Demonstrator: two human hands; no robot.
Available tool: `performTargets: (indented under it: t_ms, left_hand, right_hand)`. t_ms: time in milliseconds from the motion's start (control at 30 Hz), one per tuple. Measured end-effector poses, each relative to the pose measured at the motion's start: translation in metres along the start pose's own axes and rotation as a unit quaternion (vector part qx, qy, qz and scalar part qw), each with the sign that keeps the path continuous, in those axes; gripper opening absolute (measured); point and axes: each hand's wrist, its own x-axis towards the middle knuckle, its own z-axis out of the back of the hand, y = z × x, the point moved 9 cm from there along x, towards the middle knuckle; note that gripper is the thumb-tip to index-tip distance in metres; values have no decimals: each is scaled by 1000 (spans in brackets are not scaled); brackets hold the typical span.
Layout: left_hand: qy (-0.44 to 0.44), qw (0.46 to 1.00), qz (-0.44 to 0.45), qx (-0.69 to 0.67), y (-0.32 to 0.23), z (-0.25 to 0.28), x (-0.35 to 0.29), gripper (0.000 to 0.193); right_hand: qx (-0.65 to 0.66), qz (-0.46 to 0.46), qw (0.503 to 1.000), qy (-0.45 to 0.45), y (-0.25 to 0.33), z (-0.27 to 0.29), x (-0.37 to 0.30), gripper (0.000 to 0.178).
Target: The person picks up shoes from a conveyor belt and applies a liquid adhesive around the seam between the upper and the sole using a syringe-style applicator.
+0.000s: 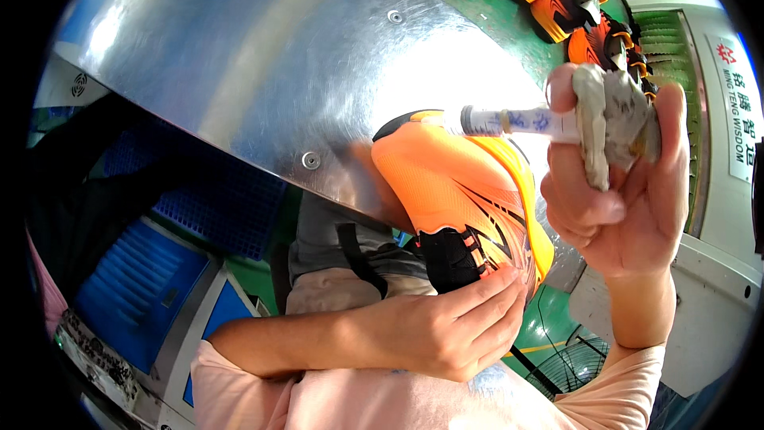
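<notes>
An orange sports shoe (458,183) with a yellow sole, a black collar and thin black lines stands tilted at the edge of a shiny metal table, its toe toward the table. My left hand (469,326) grips it near the collar, fingers pressed together against its side. Raised at the right, my right hand (617,207) is closed round a white tube-shaped tool (525,122) with a grey end, together with a crumpled off-white wad (609,123) that looks like cloth or putty. The tool's grey end lies by the shoe's toe; whether they touch I cannot tell.
The metal table (263,56) bears round bolts and bright glare. More orange shoes (557,8) stand in a row at upper right, beside a pale machine (716,191) with green strips. A blue crate (211,191), blue panels and a fan (577,366) lie lower down.
</notes>
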Motion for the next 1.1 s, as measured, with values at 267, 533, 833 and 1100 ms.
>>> performTargets:
  t_ms: [267, 533, 833, 1100]
  left_hand:
    - [16, 1000, -2, 6, -2, -2, 5, 18]
    - [32, 999, 36, -13, 2, -2, 13, 16]
    - [76, 996, 40, 26, -3, -5, 20, 15]
    - [102, 993, 34, 52, -9, -11, 17, 17]
  right_hand:
    - [-65, 97, 991, 61, -10, 23, -40, 64]
    - [-25, 192, 980, 40, -41, 56, -82, 62]
    - [152, 220, 964, 7, -82, 76, -112, 80]
    - [148, 198, 969, -6, -111, 87, -143, 78]
